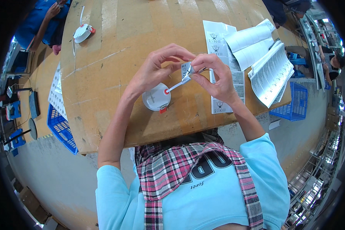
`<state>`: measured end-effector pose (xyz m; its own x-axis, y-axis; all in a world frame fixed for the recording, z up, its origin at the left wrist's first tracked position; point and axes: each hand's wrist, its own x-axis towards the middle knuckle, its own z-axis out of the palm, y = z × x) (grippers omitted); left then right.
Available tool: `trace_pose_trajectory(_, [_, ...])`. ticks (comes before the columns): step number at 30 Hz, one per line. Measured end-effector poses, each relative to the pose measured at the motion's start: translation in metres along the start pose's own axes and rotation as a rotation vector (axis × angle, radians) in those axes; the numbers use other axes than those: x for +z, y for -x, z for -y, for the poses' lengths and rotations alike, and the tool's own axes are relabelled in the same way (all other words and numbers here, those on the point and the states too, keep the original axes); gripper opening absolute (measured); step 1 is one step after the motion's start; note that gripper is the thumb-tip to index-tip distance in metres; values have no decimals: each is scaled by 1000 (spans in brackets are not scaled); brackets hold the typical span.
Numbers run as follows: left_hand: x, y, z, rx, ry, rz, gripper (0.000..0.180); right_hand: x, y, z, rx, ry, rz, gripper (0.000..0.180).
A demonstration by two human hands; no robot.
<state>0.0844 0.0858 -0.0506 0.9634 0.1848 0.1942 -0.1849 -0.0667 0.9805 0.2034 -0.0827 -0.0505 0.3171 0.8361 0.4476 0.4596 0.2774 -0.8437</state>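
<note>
A silver printed label (186, 69) is wrapped or folded at the end of a white cable (176, 86). My left hand (151, 71) has its fingers curled and its tips at the label's left edge. Thumb and index finger of my right hand (217, 78) pinch the label's right side by the cable end. Short dark wire ends stick out beside the right fingers. The cable runs down to a round white downlight (154, 100) with red-orange clips, which lies on the table below my left hand.
On the cardboard-covered table (103, 76), label sheets (228, 92) and curled printed papers (270, 74) lie to the right. A second white downlight (81, 34) stands far left. Blue crates (297, 101) flank the table. A co-worker's hand (52, 10) shows at upper left.
</note>
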Motion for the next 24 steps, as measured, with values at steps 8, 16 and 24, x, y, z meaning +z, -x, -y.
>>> trace_pose_trajectory(8, [-8, -1, 2, 2, -308, 15, 15, 0, 5, 1, -3, -12, -14, 28])
trace_pose_trajectory(16, [-7, 0, 21, -16, -303, -102, 10, -2, -1, -4, -188, 44, 58, 21])
trace_pose_trajectory(24, [-22, 3, 30, -85, 110, -128, 26, -6, -2, -6, -46, -35, 68, 23])
